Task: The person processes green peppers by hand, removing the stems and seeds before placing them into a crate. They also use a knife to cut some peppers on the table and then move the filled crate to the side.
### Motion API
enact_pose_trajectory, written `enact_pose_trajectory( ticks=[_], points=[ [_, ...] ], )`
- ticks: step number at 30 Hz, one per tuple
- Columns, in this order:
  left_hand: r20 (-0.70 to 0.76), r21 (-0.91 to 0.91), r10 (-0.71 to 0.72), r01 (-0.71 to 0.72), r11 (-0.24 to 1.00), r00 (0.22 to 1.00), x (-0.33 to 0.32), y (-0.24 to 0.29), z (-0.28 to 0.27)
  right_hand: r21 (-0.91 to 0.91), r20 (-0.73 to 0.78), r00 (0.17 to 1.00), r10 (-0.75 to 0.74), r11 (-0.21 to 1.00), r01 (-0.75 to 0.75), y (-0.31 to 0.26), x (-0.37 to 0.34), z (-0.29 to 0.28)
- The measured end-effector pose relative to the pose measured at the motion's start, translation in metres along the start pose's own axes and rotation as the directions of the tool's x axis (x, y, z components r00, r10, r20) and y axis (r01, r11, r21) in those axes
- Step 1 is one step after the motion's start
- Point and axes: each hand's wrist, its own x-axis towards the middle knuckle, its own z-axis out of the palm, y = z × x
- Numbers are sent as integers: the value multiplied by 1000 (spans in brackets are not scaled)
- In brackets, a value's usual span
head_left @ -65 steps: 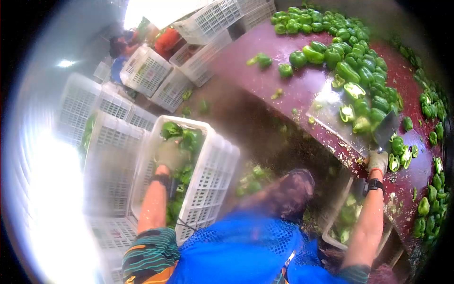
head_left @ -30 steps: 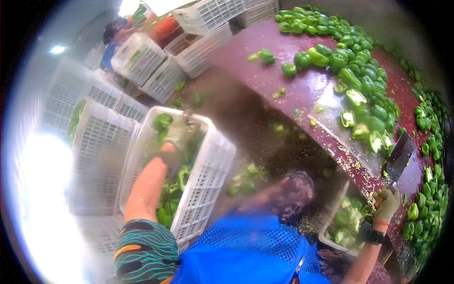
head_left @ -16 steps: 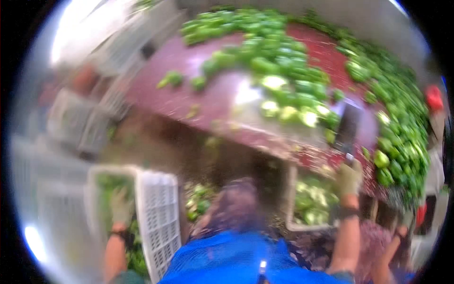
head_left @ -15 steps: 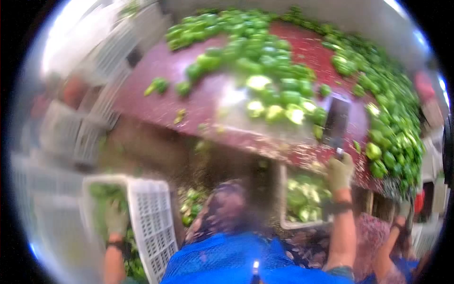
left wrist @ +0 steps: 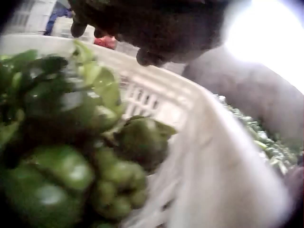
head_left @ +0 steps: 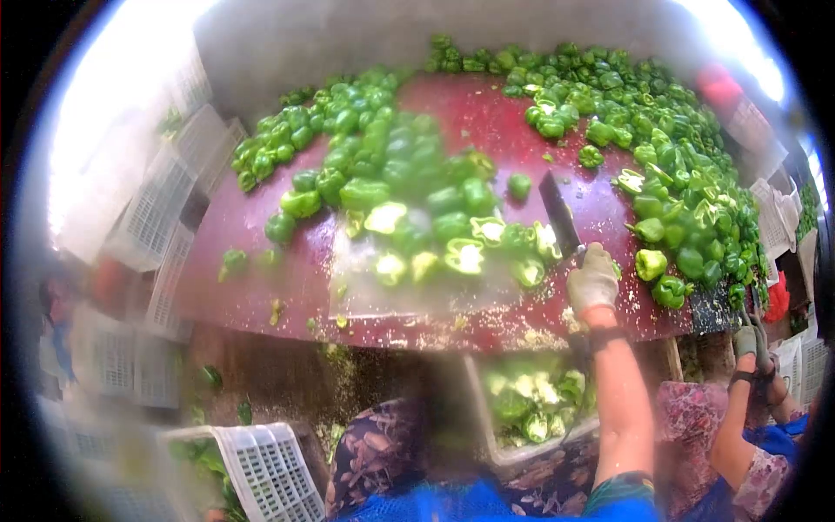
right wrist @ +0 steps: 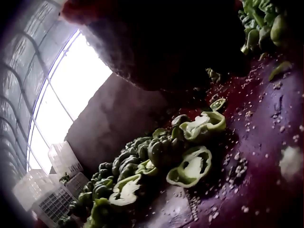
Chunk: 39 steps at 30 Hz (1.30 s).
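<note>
My gloved right hand (head_left: 594, 280) grips the handle of a cleaver (head_left: 559, 213) over the red table (head_left: 504, 113), its broad dark blade pointing away from me. To its left lie halved green bell peppers (head_left: 465, 256) with pale insides, near a clear cutting board (head_left: 348, 300). In the right wrist view the hand is a dark shape above cut peppers (right wrist: 192, 166). My left hand (left wrist: 156, 28) shows dark at the top of the left wrist view, fingertips hanging loose near the rim of a white crate (left wrist: 190, 95). Whole green peppers (left wrist: 47, 185) fill that crate below the hand.
Heaps of whole peppers (head_left: 687, 174) cover the table's right side and back. A bin (head_left: 484, 426) of cut pieces stands under the front edge. White crates (head_left: 113, 357) are stacked at left. Another person's gloved hands (head_left: 746, 339) are at far right. Seeds litter the table.
The head view has swung from the crate at left toward the table. My left hand has dropped out of that view, moving from among the peppers up near the crate's rim. The right hand keeps the cleaver.
</note>
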Motion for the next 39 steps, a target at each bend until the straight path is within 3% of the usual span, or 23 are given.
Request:
enact_pose_trajectory(
  ticks=[3, 5, 7, 9, 10, 12, 14, 15, 18, 20, 21, 25, 28, 29, 30, 32, 35, 39],
  points=[
    [131, 434, 302, -329, 839, 944, -29, 80, 136, -87, 4, 1000, -1, 996, 1, -11, 32, 8],
    [213, 586, 634, -616, 526, 744, -17, 97, 210, -99, -2, 1000, -3, 995, 3, -17, 55, 14],
    [352, 484, 588, -679, 551, 728, -2, 102, 271, -134, -41, 998, -52, 990, 46, -19, 74, 22],
    [452, 420, 469, -645, 638, 758, 10, 105, 343, -166, -12, 999, -31, 986, 29, -26, 95, 28],
    [548, 293, 443, -659, 692, 709, 15, 109, 383, -180, 0, 999, -32, 983, 31, -31, 102, 30],
    [671, 381, 404, -757, 531, 621, 38, 96, 449, -190, -11, 999, -32, 981, 29, -39, 120, 42],
    [735, 289, 403, -790, 542, 545, 50, 102, 506, -203, -9, 999, -47, 978, 44, -50, 133, 51],
    [769, 323, 417, -857, 402, 485, 39, 123, 531, -206, -3, 998, -60, 977, 58, -57, 138, 51],
    [755, 370, 488, -899, 235, 438, 67, 119, 594, -215, -44, 995, -94, 973, 82, -80, 150, 53],
    [781, 355, 384, -857, 374, 492, 67, 126, 612, -213, -31, 993, -116, 971, 107, -95, 161, 53],
    [793, 349, 331, -827, 441, 511, 64, 129, 619, -284, -100, 979, -176, 948, 142, -102, 161, 55],
    [779, 417, 273, -792, 447, 564, 63, 128, 632, -272, -60, 960, -272, 930, 246, -134, 176, 74],
    [779, 352, 295, -775, 524, 553, 79, 106, 643, -212, 262, 877, -403, 863, 460, -153, 175, 78],
    [777, 378, 261, -756, 535, 573, 78, 108, 645, -169, 213, 863, -458, 853, 494, -152, 161, 81],
    [773, 387, 250, -745, 543, 583, 74, 112, 647, -141, 311, 820, -481, 830, 540, -158, 156, 78],
    [766, 407, 227, -727, 553, 601, 68, 118, 647, -57, 289, 787, -545, 811, 582, -146, 134, 80],
    [805, 373, 228, -766, 524, 548, 69, 110, 644, -140, 327, 764, -556, 771, 621, -135, 105, 72],
    [773, 334, 270, -731, 596, 574, 60, 95, 637, -109, 295, 726, -621, 734, 671, -113, 79, 70]
  ],
)
